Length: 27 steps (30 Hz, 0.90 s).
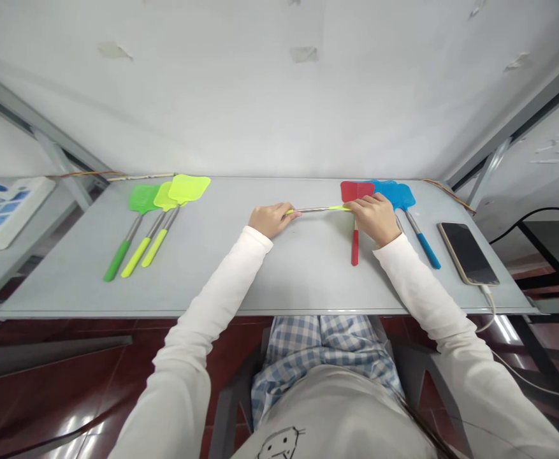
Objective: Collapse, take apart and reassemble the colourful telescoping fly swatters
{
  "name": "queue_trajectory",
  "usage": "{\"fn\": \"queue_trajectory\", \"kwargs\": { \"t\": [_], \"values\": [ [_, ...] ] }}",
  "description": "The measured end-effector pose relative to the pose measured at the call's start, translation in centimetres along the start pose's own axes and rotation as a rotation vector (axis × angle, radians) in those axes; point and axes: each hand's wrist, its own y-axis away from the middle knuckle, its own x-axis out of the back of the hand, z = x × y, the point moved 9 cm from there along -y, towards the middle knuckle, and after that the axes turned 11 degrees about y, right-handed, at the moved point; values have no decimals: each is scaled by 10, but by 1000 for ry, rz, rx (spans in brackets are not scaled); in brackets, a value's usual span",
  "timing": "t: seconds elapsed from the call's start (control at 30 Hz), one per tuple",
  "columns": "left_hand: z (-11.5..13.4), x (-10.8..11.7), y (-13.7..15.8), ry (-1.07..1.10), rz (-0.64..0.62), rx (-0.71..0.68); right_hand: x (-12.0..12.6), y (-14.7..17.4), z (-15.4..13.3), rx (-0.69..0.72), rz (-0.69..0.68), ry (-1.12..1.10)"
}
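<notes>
Your left hand (270, 220) is clamped on one end of a yellow swatter (313, 210); your right hand (373, 218) is closed on the other, so that it spans the gap between them over the table (260, 280). To the left lie a green swatter (144, 197) and two more yellow swatters (189, 189). A red swatter (355, 247), partly hidden, lies beneath your right hand; blue swatters (405, 194) and a phone (468, 252) lie farther right.

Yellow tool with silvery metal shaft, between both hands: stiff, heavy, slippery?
Probably stiff: the yellow tool with silvery metal shaft looks straight between the left hand and right hand. Likely light, being so slim. Possibly slippery midway, where the metal shines.
</notes>
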Motion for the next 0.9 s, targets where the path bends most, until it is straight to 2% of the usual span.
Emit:
{"fn": "queue_trajectory", "kwargs": {
  "t": [0.23, 0.4, 0.47, 0.57, 0.73, 0.9],
  "values": [
    [8, -2, -4, 3, 6, -17, 8, -1, -36, 7, 85, 23],
    [40, -12, -3, 29, -40, -162, 0, -6, -46, 27, 28, 36],
    [56, -17, -2, 25, -42, -230, 3, -8, -46, 26, 60, 25],
    [67, -24, -2, -25, -36, -231, 9, -10, -48, 34, 114, -3],
    [53, -25, -5, -120, -104, -196, -3, -13, -42, 10, 85, -58],
    [3, 4, -8, -108, -69, -130, -18, -6, 23, -226, 143, -49]
  ]
}}
